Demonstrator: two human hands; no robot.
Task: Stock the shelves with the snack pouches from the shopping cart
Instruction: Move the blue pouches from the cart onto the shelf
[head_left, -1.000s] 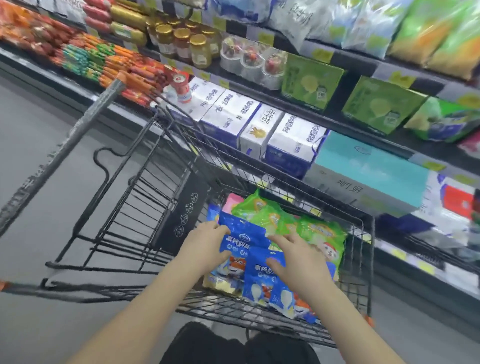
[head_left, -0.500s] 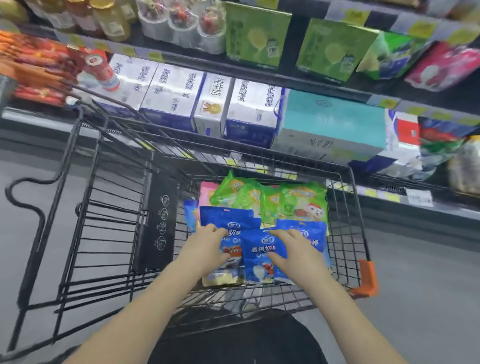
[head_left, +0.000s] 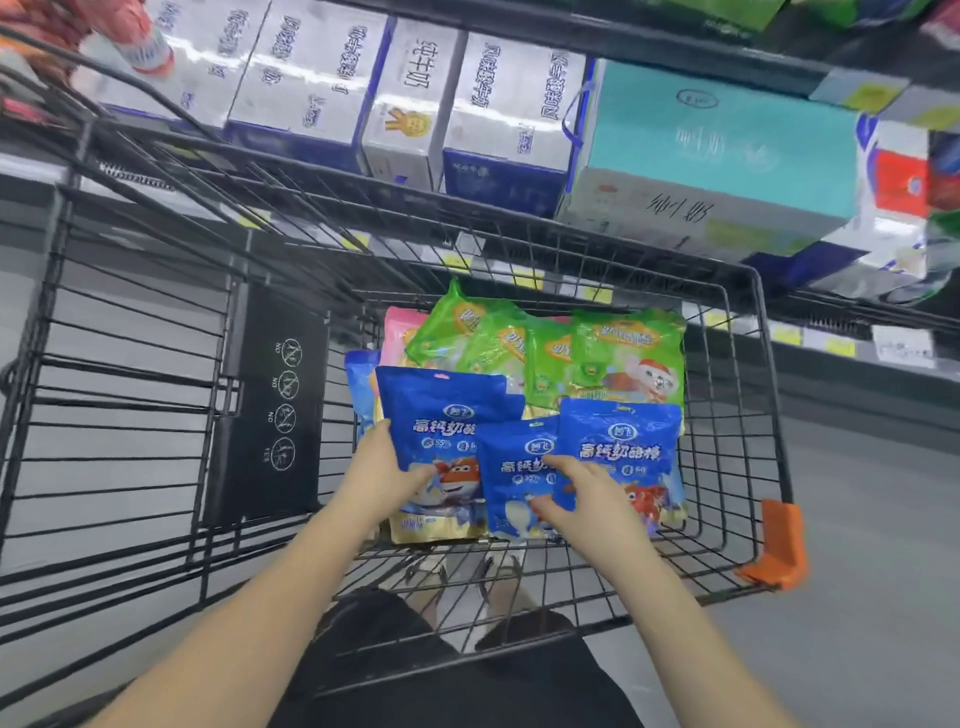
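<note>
A black wire shopping cart (head_left: 769, 395) holds snack pouches. Three blue pouches lie in front: a left one (head_left: 447, 415), a middle one (head_left: 514, 478) and a right one (head_left: 623, 441). Behind them lie several green pouches (head_left: 618, 353) and a pink pouch (head_left: 402, 325). My left hand (head_left: 384, 473) grips the left edge of the left blue pouch, thumb on its front. My right hand (head_left: 587, 499) rests on the middle and right blue pouches, fingers spread and curled at their overlap.
Beyond the cart a low shelf carries white and blue milk cartons (head_left: 306, 67) and a teal box (head_left: 717, 150). Yellow price tags (head_left: 784, 332) line the shelf edge. An orange bumper (head_left: 776, 545) caps the cart's right corner. Grey floor lies to the right.
The view has tilted down and closer to the cart. Both hands stay on the blue pouches; the right hand's fingers have spread over the middle and right ones.
</note>
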